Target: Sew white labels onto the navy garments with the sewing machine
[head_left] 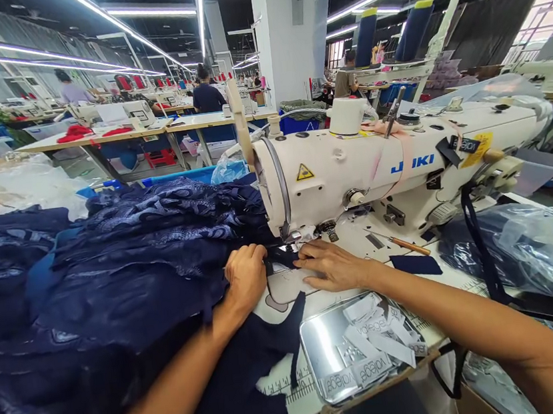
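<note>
A white sewing machine reaches in from the right, its needle area low at the head's left end. Under the presser foot lies a strip of navy fabric. Just left of the foot, my left hand is closed with curled fingers on the navy fabric. My right hand pinches the strip's other side, close to the foot, fingertips partly hidden. A navy garment piece hangs over the table's front edge below my left wrist. My hands hide much of the stitching spot.
A metal tray of white labels sits at the front edge. Navy garments are heaped on the left. An orange-handled pointed tool, a navy swatch and plastic-bagged goods lie right. Other people work behind.
</note>
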The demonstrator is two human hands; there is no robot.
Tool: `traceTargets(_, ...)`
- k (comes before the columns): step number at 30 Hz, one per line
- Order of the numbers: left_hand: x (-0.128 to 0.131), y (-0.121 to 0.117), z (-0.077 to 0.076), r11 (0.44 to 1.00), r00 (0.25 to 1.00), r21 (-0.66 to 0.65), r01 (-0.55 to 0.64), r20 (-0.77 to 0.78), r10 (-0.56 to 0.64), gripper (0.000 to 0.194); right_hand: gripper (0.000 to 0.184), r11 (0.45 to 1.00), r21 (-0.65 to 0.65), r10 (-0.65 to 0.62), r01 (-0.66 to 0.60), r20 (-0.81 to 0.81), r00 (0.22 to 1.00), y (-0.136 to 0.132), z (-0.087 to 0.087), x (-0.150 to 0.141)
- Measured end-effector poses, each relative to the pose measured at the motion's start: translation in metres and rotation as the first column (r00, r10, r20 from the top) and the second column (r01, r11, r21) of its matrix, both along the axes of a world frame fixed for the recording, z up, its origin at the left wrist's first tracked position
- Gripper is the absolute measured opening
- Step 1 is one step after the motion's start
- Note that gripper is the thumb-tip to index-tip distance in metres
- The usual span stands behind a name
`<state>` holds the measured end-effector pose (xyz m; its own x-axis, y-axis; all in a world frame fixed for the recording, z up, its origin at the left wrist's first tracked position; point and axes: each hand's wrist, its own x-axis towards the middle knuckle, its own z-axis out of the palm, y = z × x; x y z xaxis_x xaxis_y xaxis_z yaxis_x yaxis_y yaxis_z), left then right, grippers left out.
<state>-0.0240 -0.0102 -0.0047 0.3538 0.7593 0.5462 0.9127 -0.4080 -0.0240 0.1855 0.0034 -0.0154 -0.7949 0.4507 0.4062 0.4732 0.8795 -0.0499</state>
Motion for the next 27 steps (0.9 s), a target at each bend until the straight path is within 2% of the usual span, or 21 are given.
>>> traceTargets(3,0.002,-0.001,0.002,1.000,0.998,0.021,0.013,0.054,-0.014,0.021,0.030,0.999,-0.041,0.007,-0.009,-0.053,0.999,0.003,-0.004,0.000)
traceTargets(7,0.005,-0.003,0.001,0.994,0.983,-0.011,0.110,0.151,-0.107,0.021,0.027,0.995,-0.094,0.006,-0.017,-0.116,0.993,0.007,-0.008,0.001)
traceTargets(9,0.005,-0.004,0.000,0.987,0.978,-0.041,0.156,0.148,-0.149,0.022,0.027,0.993,-0.112,0.005,-0.021,-0.139,0.990,0.009,-0.009,0.001)
traceTargets(13,0.006,-0.004,-0.001,0.976,0.975,-0.009,0.217,-0.038,-0.217,0.032,0.027,0.991,-0.133,0.004,-0.028,-0.172,0.985,0.010,-0.011,0.002)
traceTargets(16,0.008,-0.003,0.000,0.961,0.949,0.078,0.266,-0.194,-0.247,0.024,0.026,0.991,-0.127,0.012,-0.038,-0.199,0.980,0.012,-0.013,0.003)
traceTargets(20,0.015,0.001,0.001,0.933,0.915,0.175,0.315,-0.316,-0.250,0.014,0.024,0.990,-0.128,0.026,-0.057,-0.235,0.972,0.014,-0.014,0.004)
traceTargets(23,0.018,0.004,0.001,0.920,0.885,0.164,0.357,-0.373,-0.277,0.011,0.022,0.988,-0.143,0.022,-0.059,-0.249,0.968,0.015,-0.014,0.005)
traceTargets(27,0.019,0.005,0.000,0.911,0.851,0.074,0.405,-0.395,-0.346,0.018,0.021,0.980,-0.187,0.015,-0.070,-0.280,0.960,0.018,-0.015,0.006)
